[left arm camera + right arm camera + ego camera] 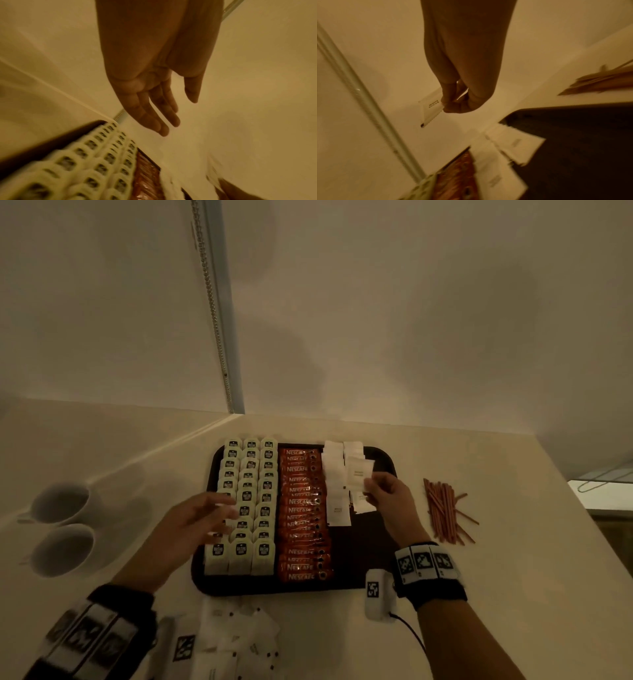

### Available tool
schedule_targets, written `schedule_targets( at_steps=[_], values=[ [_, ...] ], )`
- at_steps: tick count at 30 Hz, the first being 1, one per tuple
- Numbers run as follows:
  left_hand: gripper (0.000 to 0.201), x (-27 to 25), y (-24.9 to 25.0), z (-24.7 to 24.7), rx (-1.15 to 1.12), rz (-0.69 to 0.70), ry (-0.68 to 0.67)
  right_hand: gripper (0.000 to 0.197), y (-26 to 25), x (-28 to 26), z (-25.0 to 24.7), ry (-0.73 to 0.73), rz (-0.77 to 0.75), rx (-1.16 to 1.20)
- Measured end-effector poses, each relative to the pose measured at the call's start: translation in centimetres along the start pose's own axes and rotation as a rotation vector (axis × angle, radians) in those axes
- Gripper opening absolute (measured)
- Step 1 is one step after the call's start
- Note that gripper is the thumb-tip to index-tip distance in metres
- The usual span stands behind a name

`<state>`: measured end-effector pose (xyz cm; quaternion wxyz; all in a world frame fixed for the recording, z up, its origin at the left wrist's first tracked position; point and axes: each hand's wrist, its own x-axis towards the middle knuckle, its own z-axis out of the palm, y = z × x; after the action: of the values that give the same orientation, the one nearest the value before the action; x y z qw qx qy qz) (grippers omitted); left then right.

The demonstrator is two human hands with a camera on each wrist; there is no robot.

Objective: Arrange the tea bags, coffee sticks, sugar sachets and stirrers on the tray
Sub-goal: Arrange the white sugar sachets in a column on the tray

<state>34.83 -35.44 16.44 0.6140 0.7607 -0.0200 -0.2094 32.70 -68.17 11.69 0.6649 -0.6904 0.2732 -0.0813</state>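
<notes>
Left hand [150, 83]: palm showing, fingers [154, 121] straight and slightly apart, thumb out, holding nothing, above pale counter [240, 108]. Tea bags [89, 162]: three blurred rows on dark tray [51, 147]. Coffee sticks [145, 175]: orange-brown column just beside tea bags. White sachets [171, 186]: next along, blurred.

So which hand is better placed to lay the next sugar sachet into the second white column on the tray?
Right. The right hand already pinches a sugar sachet directly above the unfinished second column on the tray. The left hand hovers open and empty over the tea bags, on the far side of the coffee sticks.
</notes>
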Motion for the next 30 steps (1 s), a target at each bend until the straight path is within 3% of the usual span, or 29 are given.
schedule_targets(
  at_steps=[5,8,14,22,26,28,30],
  values=[
    [0.02,-3.6,-6.2,-5.5,0.009,-0.118,0.176,0.01,4.5,1.9,-3.8,0.139,0.103,-0.274],
    [0.022,-5.5,-10.1,-7.8,0.003,-0.223,0.271,0.017,6.4,2.4,-4.4,0.104,0.126,-0.538],
    [0.021,-8.5,-15.3,-9.9,-0.019,-0.411,0.337,0.018,7.4,2.6,-3.2,0.091,0.124,-0.667],
    [0.021,-10.0,-15.7,-9.8,-0.085,-0.471,0.386,0.013,7.6,2.4,-1.8,0.21,0.084,-0.71],
    [0.021,-10.6,-14.4,-9.8,-0.087,-0.428,0.398,0.022,7.1,2.3,-1.5,0.209,0.029,-0.748],
    [0.02,-11.5,-13.5,-9.5,-0.103,-0.39,0.415,0.027,5.8,1.6,-0.7,0.184,-0.059,-0.716],
    [0.02,-12.6,-13.0,-9.4,-0.115,-0.366,0.428,0.025,3.9,-0.3,1.2,0.061,-0.164,-0.672]
  ],
)
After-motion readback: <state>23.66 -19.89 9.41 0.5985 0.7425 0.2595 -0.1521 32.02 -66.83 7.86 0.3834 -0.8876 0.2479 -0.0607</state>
